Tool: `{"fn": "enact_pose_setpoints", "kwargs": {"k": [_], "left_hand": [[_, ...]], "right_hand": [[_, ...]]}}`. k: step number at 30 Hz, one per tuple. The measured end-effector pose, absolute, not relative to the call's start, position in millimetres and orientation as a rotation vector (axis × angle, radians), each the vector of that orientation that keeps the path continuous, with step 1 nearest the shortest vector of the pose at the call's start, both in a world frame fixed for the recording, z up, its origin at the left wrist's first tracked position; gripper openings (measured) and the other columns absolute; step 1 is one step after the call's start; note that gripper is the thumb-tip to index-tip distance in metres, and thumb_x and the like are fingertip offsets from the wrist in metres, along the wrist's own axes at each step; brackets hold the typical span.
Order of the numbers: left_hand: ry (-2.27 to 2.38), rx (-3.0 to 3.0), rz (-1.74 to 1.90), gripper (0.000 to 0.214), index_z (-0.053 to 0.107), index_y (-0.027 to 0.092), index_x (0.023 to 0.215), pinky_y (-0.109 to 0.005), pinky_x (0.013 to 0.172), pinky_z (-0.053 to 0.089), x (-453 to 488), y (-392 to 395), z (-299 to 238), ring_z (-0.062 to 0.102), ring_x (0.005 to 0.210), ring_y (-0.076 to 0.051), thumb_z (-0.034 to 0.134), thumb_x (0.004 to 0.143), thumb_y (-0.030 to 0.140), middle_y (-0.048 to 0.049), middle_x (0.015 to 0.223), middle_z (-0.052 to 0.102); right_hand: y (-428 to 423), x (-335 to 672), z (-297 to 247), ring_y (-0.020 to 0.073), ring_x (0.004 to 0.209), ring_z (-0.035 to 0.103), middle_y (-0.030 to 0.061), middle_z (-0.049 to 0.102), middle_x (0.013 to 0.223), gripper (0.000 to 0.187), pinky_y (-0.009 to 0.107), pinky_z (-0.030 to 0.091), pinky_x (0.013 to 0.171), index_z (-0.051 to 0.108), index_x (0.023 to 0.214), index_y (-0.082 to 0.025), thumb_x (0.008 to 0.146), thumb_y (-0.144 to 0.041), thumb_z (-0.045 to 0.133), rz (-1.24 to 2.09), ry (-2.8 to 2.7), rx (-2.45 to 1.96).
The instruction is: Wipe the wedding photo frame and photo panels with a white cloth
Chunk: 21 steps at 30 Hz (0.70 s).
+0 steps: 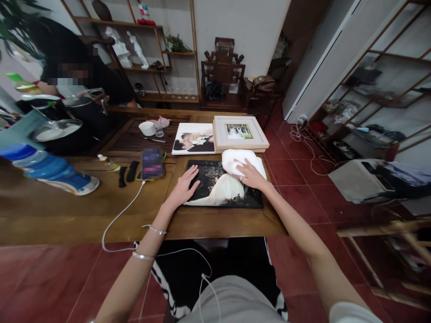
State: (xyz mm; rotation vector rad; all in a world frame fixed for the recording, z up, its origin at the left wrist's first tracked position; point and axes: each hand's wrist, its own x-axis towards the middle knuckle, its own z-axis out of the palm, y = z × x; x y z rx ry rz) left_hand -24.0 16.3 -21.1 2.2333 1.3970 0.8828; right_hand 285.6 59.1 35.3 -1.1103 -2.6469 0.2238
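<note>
A dark photo panel (207, 184) lies flat on the wooden table in front of me, printed with a pale gown shape and light speckles. My left hand (185, 186) rests flat on its left side, fingers stretched out, with nothing held. At the panel's upper right, my right hand (249, 174) presses down on a folded white cloth (234, 159), its fingers bent over the near side. The cloth covers that corner and overhangs the panel's edge. What the palm grips underneath is hidden.
Behind the panel lie a photo print (198, 150) and a light wooden picture frame (242, 141). To the left are a charging phone (151, 163), a white cable (123, 211), a small bottle (109, 163) and a big blue-labelled bottle (57, 172). Another person (77, 63) sits across, far left.
</note>
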Motion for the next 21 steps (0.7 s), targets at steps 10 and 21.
{"fn": "enact_pose_setpoints", "kwargs": {"k": [10,21], "left_hand": [[1.434,2.211,0.909,0.050,0.043,0.015,0.142,-0.053,0.114,0.029,-21.0,15.7,-22.9,0.032,0.142,-0.026,0.036,0.098,0.039,-0.0150,0.151,0.039],[1.410,2.244,0.868,0.050,0.041,0.015,0.143,-0.053,0.114,0.028,-24.4,15.8,-22.0,0.031,0.142,-0.027,0.033,0.099,0.035,-0.0156,0.152,0.037]], "right_hand": [[-53.2,253.6,32.4,0.0289,0.146,0.020,0.0166,0.041,0.150,0.030,0.067,0.006,0.114,0.062,0.101,-0.016,0.074,-0.007,0.051,0.355,-2.765,-0.923],[8.1,222.2,37.1,0.0308,0.143,0.027,0.0246,0.043,0.145,0.036,0.066,0.015,0.112,0.059,0.116,-0.012,0.080,-0.012,0.054,0.243,-2.780,-1.015]]}}
